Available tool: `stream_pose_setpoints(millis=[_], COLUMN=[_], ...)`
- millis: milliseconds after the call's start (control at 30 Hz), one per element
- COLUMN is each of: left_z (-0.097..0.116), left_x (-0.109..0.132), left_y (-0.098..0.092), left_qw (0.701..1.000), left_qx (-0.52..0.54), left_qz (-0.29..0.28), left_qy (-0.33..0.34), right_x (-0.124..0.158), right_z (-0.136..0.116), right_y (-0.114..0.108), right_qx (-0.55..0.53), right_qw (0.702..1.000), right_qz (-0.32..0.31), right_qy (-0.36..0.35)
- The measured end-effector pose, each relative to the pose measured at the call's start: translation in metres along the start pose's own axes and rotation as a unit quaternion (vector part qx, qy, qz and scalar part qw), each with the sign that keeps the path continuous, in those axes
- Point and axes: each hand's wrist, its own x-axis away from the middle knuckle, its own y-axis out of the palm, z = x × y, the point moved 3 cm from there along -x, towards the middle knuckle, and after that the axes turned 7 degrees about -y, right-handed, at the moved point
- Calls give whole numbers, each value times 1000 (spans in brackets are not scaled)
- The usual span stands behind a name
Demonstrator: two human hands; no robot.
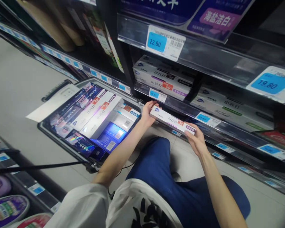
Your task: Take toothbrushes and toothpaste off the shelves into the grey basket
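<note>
A long white toothpaste box (172, 120) is held level in front of a low shop shelf. My left hand (147, 113) grips its left end with fingers curled over the top. My right hand (196, 139) holds the right end, fingers wrapped round it. The box hangs just below and in front of the shelf edge (180, 109), where similar white boxes (163, 77) lie stacked behind price tags.
A grey crate (61, 136) full of several toothpaste boxes sits on the floor at the left. Upper shelves carry blue price tags (156, 42). My knee in blue trousers (156, 164) is under the box. A dark rail and more shelving lie at the lower left.
</note>
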Motion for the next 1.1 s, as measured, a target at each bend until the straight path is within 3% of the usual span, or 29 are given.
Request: stream_pose_setpoints(millis=[100,233,333,400,567,867,967,1100], left_z=[3,5,6,7,8,6,6,5], left_x=[2,2,3,5,6,2,2,-1], left_y=[-1,-1,1,3,3,4,4,4], left_qw=[999,999,999,999,999,998,998,998], left_qx=[31,25,16,17,27,39,31,-3], left_qz=[-22,-21,-25,-24,-15,-25,-15,-36], left_qy=[-1,28,31,27,38,47,47,51], right_x=[3,12,17,18,16,14,9,-4], right_z=[-8,-15,-14,-11,-4,-13,-10,7], right_y=[2,8,10,8,6,22,22,10], right_qx=[154,356,437,444,449,363,299,114], right_qw=[969,845,766,750,759,825,880,973], right_qz=[14,27,-1,-23,-45,73,90,136], right_qy=[-192,-397,-471,-490,-469,-427,-358,-148])
